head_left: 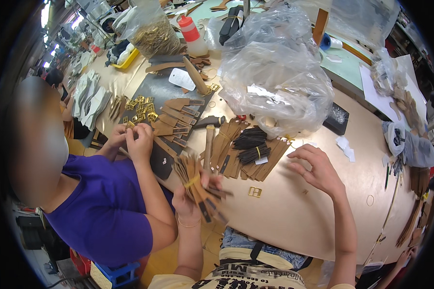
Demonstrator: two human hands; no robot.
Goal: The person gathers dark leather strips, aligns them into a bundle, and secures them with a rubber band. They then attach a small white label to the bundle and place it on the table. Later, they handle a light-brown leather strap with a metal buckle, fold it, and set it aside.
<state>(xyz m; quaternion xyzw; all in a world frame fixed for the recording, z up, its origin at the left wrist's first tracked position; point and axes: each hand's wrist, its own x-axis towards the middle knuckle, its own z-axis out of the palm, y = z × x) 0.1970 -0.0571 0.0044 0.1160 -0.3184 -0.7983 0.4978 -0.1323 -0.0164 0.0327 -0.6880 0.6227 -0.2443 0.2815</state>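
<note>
A bundle of brown leather straps, bound with a yellow band, is gripped in my left hand; it is tilted and partly smeared by motion. My right hand hovers over the table with fingers apart, holding nothing. Between my hands lie loose brown leather strips, with black bundled strips on top and a white tag on one. A gold buckle rests on the table in front of me. The wooden handle of a hammer points toward me beside the strips.
A person in purple at my left handles a small gold piece near a pile of buckles and leather tabs on a dark mat. Large clear plastic bags stand ahead. A red-and-white bottle and black tray are farther off.
</note>
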